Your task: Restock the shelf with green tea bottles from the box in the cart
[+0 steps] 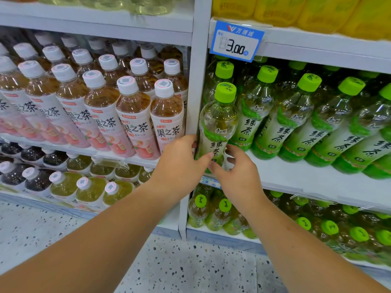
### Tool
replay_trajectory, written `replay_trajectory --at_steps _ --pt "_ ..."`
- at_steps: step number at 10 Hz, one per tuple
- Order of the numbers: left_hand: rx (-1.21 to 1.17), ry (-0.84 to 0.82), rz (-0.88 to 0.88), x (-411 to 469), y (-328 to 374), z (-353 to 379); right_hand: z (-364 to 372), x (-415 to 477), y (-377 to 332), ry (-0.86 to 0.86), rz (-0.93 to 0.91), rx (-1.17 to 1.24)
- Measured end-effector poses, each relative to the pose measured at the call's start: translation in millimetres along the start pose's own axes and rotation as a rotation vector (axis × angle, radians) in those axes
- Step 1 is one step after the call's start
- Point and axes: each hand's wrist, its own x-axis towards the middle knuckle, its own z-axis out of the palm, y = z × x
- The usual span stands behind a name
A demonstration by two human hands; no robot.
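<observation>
A green tea bottle (219, 123) with a lime cap stands upright at the front left corner of the white shelf (296, 178), next to the grey upright post. My left hand (182, 161) wraps its lower part from the left, thumb across the label. My right hand (234, 172) touches the bottle's base from the right with fingers curled around it. A row of green tea bottles (300, 119) fills the shelf to the right, with more behind. The cart and box are out of view.
A blue price tag (237, 41) hangs above the bottle. Peach tea bottles (131, 115) fill the left bay. More green tea bottles (222, 210) sit on the shelf below, yellow bottles (296, 9) above. Speckled floor (190, 267) lies under my arms.
</observation>
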Motion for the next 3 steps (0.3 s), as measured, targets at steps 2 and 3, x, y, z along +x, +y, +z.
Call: replay_trajectory --at_steps 2,3 --pt "0.000 -0.062 -0.092 -12 -6 -2 -6 -13 0 -0.060 0.104 -0.034" --pt "-0.065 -0.144 -0.260 -30 -9 -6 -19 -28 -6 -0.089 0.192 -0.022"
